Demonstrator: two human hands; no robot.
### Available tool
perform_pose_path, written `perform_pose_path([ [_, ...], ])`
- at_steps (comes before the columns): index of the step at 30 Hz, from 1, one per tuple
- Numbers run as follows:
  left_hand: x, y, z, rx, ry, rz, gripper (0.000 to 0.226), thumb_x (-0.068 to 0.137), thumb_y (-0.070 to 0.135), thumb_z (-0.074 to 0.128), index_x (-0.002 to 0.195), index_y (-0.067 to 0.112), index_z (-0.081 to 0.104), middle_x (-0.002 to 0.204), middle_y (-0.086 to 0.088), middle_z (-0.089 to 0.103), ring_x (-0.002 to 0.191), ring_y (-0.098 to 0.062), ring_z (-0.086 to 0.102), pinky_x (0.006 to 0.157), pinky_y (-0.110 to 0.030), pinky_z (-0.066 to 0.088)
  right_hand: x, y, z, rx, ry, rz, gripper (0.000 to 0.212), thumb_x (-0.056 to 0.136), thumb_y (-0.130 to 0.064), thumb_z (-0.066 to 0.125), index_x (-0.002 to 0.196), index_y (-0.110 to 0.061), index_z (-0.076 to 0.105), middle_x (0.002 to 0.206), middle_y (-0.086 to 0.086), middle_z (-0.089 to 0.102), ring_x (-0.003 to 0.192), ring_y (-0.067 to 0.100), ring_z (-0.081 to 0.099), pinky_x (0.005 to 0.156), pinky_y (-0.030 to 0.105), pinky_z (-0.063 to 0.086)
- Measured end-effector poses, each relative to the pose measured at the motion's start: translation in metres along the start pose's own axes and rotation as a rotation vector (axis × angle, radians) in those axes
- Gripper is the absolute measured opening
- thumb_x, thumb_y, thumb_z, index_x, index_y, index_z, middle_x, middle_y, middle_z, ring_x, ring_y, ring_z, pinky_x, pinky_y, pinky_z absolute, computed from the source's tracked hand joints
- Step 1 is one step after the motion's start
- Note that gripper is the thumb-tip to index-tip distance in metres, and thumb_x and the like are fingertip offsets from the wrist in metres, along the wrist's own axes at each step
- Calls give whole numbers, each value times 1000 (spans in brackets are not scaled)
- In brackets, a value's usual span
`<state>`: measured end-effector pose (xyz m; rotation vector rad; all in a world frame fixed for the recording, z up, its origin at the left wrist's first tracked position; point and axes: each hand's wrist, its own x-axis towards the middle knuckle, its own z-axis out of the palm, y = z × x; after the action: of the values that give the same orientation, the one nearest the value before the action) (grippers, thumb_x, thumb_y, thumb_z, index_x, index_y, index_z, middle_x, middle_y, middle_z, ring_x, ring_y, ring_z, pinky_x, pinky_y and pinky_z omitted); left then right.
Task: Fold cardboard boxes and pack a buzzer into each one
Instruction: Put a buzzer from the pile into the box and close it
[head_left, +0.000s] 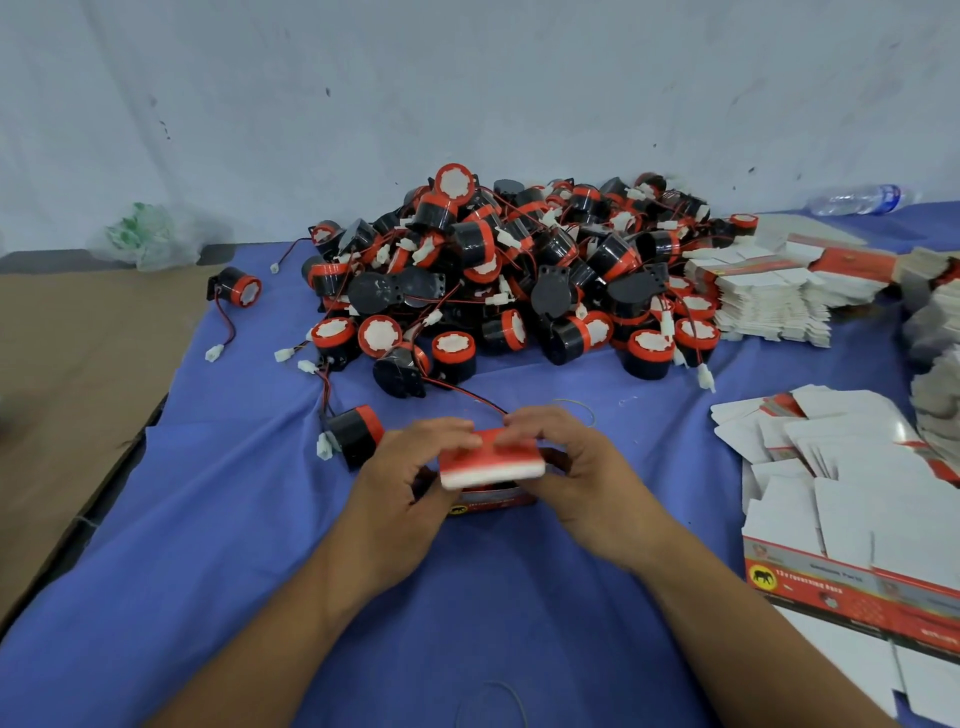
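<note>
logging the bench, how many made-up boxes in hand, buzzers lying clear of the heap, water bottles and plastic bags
made-up box: 1
buzzers clear of the heap: 2
water bottle: 1
plastic bag: 1
total: 5

A blue cloth (208, 519) covers the surface under my left hand (410, 478) and right hand (576, 467), which grip a box (491, 462). Beyond the grip a big pile of buzzers (509, 270) lies on the cloth. A single buzzer (356, 434) sits just left of my left hand, and a lone buzzer (239, 288) lies far off to the left. Right of the grip, flat box blanks (831, 493) are fanned out, with a stack of blanks (769, 301) beyond them. Brown cardboard (78, 364) lies left of the cloth.
</note>
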<state>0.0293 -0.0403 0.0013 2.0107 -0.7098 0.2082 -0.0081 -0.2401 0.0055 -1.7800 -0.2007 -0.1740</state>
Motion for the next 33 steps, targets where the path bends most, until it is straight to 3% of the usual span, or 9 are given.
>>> perform_pose_path([
  [3,-1,-2,-3,50,-55,11,41,88,12,65,120,37,61,134,12,57,126,2,48,107,-29,42,-3,0,-5,-159,-86,-28,32,94,-4,63,118,-22,72,137,-8,53,126,-3,51,99,19,46],
  [7,-4,-5,-7,78,-170,27,45,86,52,63,128,48,49,142,21,45,131,10,39,105,-9,33,-5,-2,-15,-226,-228,-16,44,92,-40,67,134,-31,62,147,-21,42,135,-8,39,107,21,42],
  [11,-3,-6,-7,59,-122,43,48,84,45,68,129,41,51,138,16,52,128,6,45,106,-22,42,-4,-4,-14,-282,-175,-80,45,90,-32,70,134,-23,62,141,-13,50,131,-7,44,106,21,43],
  [16,-2,-1,-8,3,-54,54,35,89,34,64,123,28,63,127,11,62,121,2,55,103,-32,47,-5,-6,-9,-216,-118,-117,29,93,-21,69,122,-22,70,119,-15,62,118,5,58,94,18,48],
  [19,-2,1,-10,4,-79,55,34,91,30,57,124,33,60,131,11,60,124,3,52,105,-27,45,-5,-3,-8,-276,-125,-104,33,96,-22,65,129,-18,67,129,-10,58,122,3,54,100,24,48],
  [23,-3,0,-9,26,-106,54,38,92,24,55,128,17,61,141,6,53,130,2,47,109,-22,40,-7,-1,-6,-372,-140,-149,35,100,-20,60,135,-20,63,146,-5,49,135,3,44,110,31,42],
  [27,-3,0,-8,130,-97,111,35,92,8,63,127,9,62,141,3,53,136,-10,45,113,-22,35,-7,-1,-3,-504,-99,-280,34,99,-15,60,132,-17,65,148,-1,51,137,12,45,113,35,38],
  [31,-3,3,-10,275,-124,224,38,90,15,68,127,6,62,139,0,53,139,-17,41,115,-19,28,-9,-2,-3,-665,-99,-418,33,99,-15,58,131,-13,66,148,2,51,139,16,42,116,33,34],
  [33,-3,5,-11,331,-141,271,45,85,23,70,125,4,63,138,-5,55,136,-24,43,114,-26,32,-9,-2,-5,-734,-129,-434,35,103,-27,53,134,-15,63,153,1,45,144,16,35,119,29,28],
])
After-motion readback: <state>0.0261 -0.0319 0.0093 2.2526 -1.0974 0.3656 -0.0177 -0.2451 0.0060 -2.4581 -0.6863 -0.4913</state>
